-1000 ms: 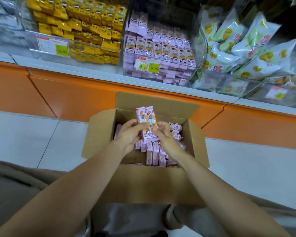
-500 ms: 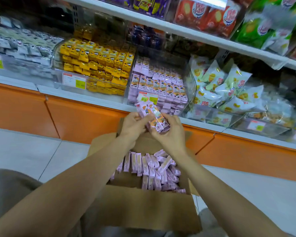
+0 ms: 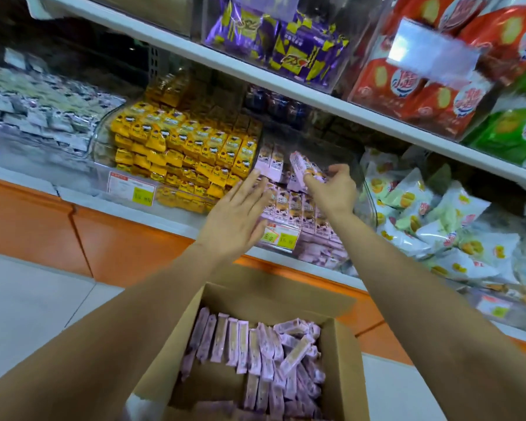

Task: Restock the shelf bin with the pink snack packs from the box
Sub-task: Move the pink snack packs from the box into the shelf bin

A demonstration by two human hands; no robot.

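- box (image 3: 345, 378), plain brown; box packs (image 3: 243, 344), pink, some faces tan
- held packs (image 3: 299, 170), pink with orange print; bin packs (image 3: 298, 208), pink with orange and dark print
- left packs (image 3: 195, 147), yellow with dark print
- top packs (image 3: 289, 47), purple with yellow shapes; top bags (image 3: 407, 86), red with yellow discs
- right bags (image 3: 431, 220), white with yellow blotches
- base (image 3: 128, 241), orange; tag (image 3: 134, 191), white and yellow-green

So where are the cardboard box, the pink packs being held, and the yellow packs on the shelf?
Cardboard box (image 3: 274, 299): head view, inside of back wall.
Held pink packs (image 3: 299, 168): head view, upper end of the bundle.
Yellow packs (image 3: 195, 147): head view, middle of the stack.
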